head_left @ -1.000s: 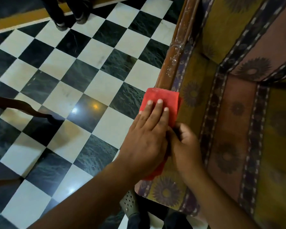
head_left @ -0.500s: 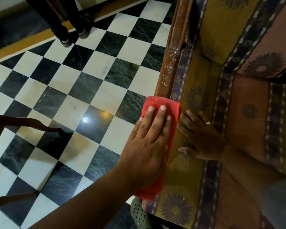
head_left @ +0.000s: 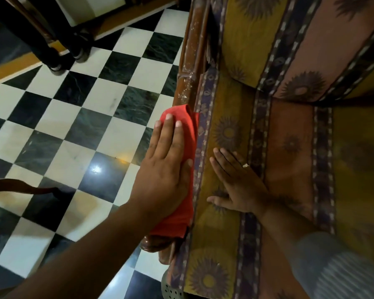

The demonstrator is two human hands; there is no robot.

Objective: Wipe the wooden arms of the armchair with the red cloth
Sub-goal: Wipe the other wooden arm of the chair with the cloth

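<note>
The armchair's wooden arm [head_left: 191, 59] runs from the top centre down to a rounded front end at the lower middle, with pale smudges along its far half. The red cloth [head_left: 187, 134] lies draped over the arm's near half. My left hand [head_left: 164, 169] presses flat on the cloth, fingers together and pointing away from me. My right hand [head_left: 235, 184] rests flat, fingers spread, on the patterned seat cushion [head_left: 289, 160] just right of the arm; it holds nothing and wears a ring.
A black-and-white checkered tile floor [head_left: 78, 126] lies left of the chair. Another person's legs and shoes [head_left: 69, 52] stand at the upper left. A dark curved wooden piece [head_left: 30, 188] juts in from the left edge. A grey perforated shoe [head_left: 171, 288] shows below the chair's front.
My right hand left the cloth and settled flat on the seat cushion. My left hand slid the cloth a little farther along the arm, uncovering its rounded front end.
</note>
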